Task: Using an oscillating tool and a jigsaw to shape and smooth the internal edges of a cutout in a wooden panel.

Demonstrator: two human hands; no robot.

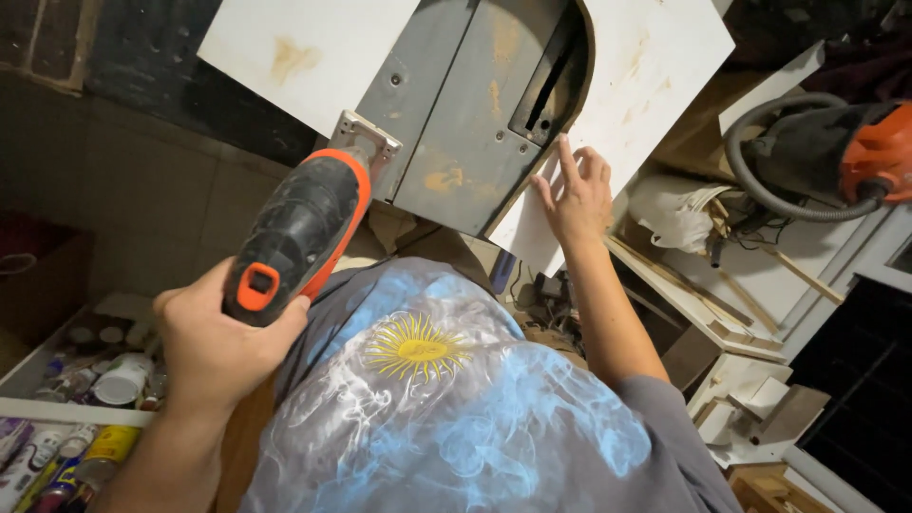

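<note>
Left hand [214, 347] has a closed grip on the handle of an orange-black drill [299, 228], nose up against the grey metal piece [470, 104] at its lower left corner. Right hand [575, 195] is open, fingers spread flat on the white panel [646, 76], just beside the grey piece's right edge; no grip on anything. Second white panel [304, 52] top left. Cans and jars [71, 418] on shelf lower left. Orange vacuum [855, 152] with grey hose far right, wood scraps [750, 399] below it.
</note>
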